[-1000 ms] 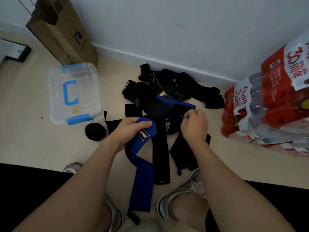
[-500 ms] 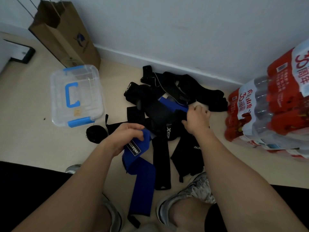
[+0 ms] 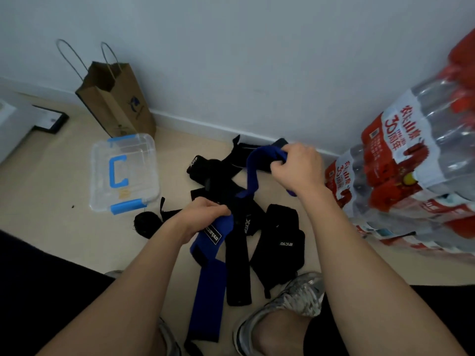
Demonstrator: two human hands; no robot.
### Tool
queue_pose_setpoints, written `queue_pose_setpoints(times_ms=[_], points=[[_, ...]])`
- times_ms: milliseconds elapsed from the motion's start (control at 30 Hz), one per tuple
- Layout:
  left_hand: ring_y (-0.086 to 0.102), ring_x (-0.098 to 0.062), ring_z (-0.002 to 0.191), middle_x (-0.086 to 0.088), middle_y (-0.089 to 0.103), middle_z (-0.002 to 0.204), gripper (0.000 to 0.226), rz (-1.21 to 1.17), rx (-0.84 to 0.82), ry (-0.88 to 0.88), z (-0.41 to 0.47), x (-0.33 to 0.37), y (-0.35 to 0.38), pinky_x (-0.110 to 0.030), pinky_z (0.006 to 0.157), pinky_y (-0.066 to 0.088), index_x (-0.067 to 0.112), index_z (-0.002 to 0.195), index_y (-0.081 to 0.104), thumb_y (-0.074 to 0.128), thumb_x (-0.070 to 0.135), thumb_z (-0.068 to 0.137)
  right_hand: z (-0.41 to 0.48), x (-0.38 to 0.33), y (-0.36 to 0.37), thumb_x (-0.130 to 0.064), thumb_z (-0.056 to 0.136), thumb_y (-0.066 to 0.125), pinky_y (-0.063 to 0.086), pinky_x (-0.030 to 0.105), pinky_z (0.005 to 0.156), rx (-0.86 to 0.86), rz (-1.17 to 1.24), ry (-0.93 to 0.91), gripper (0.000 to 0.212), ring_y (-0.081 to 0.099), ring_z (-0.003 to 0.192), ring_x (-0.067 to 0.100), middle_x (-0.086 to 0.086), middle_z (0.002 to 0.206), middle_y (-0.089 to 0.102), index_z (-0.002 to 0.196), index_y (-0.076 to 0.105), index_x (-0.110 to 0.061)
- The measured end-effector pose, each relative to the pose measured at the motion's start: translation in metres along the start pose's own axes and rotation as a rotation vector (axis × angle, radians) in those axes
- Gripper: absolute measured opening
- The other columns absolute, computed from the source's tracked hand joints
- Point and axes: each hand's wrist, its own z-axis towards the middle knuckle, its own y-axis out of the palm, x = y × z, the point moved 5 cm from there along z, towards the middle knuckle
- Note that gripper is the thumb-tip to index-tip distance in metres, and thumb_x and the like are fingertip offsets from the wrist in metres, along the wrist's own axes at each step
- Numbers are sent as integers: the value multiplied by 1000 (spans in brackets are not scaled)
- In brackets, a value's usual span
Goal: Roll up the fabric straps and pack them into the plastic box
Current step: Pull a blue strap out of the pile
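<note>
A long blue fabric strap (image 3: 205,286) runs from my feet up across the pile. My left hand (image 3: 205,214) grips it near its black label. My right hand (image 3: 295,168) holds the strap's far end lifted above the floor near the wall. Several black straps (image 3: 239,255) lie tangled on the floor between my hands. One rolled black strap (image 3: 145,224) sits on the floor near the box. The clear plastic box (image 3: 100,160) with blue handle and latches stands closed at the left, apart from both hands.
A brown paper bag (image 3: 115,104) leans against the wall behind the box. Shrink-wrapped packs of water bottles (image 3: 411,176) crowd the right side. A black-framed flat object (image 3: 50,120) lies at the far left. My grey sneakers (image 3: 288,301) rest below the straps.
My right hand has taken hold of the blue strap's far end and raised it toward the wall. The left hand kept its grip near the label. The camera tilted up.
</note>
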Motion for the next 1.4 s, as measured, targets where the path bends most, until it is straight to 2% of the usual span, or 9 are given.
queue_pose_setpoints(times_ms=[167,367,600,733,900,1000,1133,1233,1400], points=[[79,-24,87,-5,83,88,10,-8,134,48,-11,1,6,-30,69,61,18,91,86,79,23,95,-19,-21,-61,-23,104,61,32,33,61,306,-79,-75,16,53,65,32,8,74,66,108,75,-16],[73,-19,77,-6,78,88,16,54,228,77,-24,-4,5,-30,60,54,17,95,76,63,23,103,-33,-37,-103,-14,107,55,16,33,50,297,-168,-76,9,41,55,27,5,73,58,116,56,-11],[73,-22,77,-10,77,90,11,148,196,40,-42,-16,5,-33,65,56,10,103,71,61,12,102,-53,-34,-93,-12,96,54,33,31,53,-379,-118,27,23,50,65,22,6,76,51,75,47,-12],[76,-14,92,-1,82,110,33,45,133,102,-51,-15,8,-24,75,59,18,120,72,51,-4,105,-79,-23,-65,-11,96,53,28,30,51,-447,162,162,30,40,58,20,2,68,43,70,39,-17],[76,-25,105,-4,82,112,50,19,116,127,-64,-1,6,-44,99,61,17,119,78,39,-9,102,-98,-18,-57,-17,102,58,39,32,55,-394,264,172,23,50,64,21,3,75,54,80,53,-12],[73,-28,92,-11,82,105,41,2,-54,83,-73,10,3,-40,86,60,16,109,85,46,27,108,-104,-38,-71,-22,108,61,60,42,92,-464,565,89,13,74,102,30,9,110,77,116,69,-17],[72,-37,91,-19,73,97,107,-169,-183,13,-80,15,-13,-40,81,60,0,110,78,52,99,77,-126,-69,-53,-15,114,55,64,48,98,-764,1031,137,20,75,118,35,18,127,76,132,62,-16],[78,-40,101,-22,79,116,95,-250,-78,17,-84,10,-28,-44,84,65,0,117,75,91,75,61,-147,-84,-7,-14,115,50,54,60,112,-958,1202,228,31,70,129,37,18,138,72,145,57,-19],[78,-31,81,-20,80,111,52,-331,40,-22,-84,-15,-58,-41,77,62,5,104,80,91,39,68,-190,-91,74,-29,114,52,60,60,101,-1307,1083,250,33,72,126,34,7,139,73,146,60,-31]])
